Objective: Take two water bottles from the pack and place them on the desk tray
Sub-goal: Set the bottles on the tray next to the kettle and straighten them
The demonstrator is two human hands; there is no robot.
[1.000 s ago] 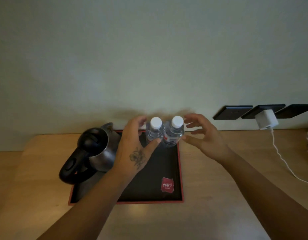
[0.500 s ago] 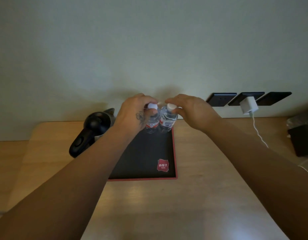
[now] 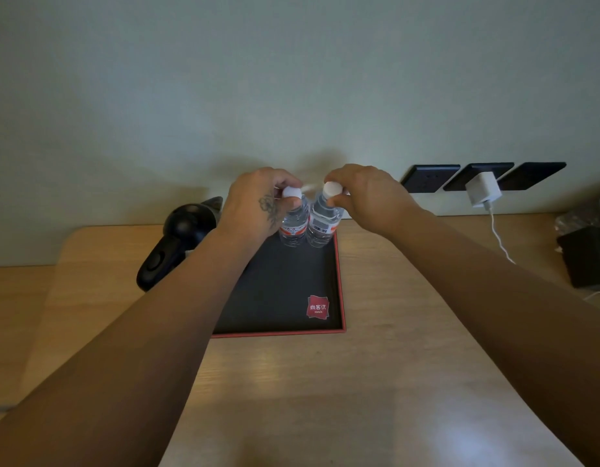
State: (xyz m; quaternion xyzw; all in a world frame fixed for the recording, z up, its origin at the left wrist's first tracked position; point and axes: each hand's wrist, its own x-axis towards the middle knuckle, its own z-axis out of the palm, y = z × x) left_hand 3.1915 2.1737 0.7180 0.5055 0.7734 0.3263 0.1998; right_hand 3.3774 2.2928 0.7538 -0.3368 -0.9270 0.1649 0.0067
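A black kettle [image 3: 177, 237] sits on the left side of the tray [image 3: 339, 281], partly hidden by the left arm. The left arm reaches long and straight over the tray, and the left hand [image 3: 258, 205] curls down over the top of the left bottle [image 3: 294, 227], with its fingers closed around the white cap. The right arm comes in from the other side, and the right hand [image 3: 366, 193] bends down the same way, pinching the white cap of the right bottle [image 3: 322, 227] with closed fingers. Both bottles stand at the far right corner of the tray, just beside each other, the right one leaning a little. They are small and clear, with water inside, white caps and red and white labels; the right one shows a bar code. The tray is black with a thin red rim and a red square sticker [image 3: 318, 307] near its front right corner. To the right of the tray, a white charger [image 3: 482, 193] is plugged into the wall, with its cord hanging down onto the wooden desk [image 3: 376, 382].
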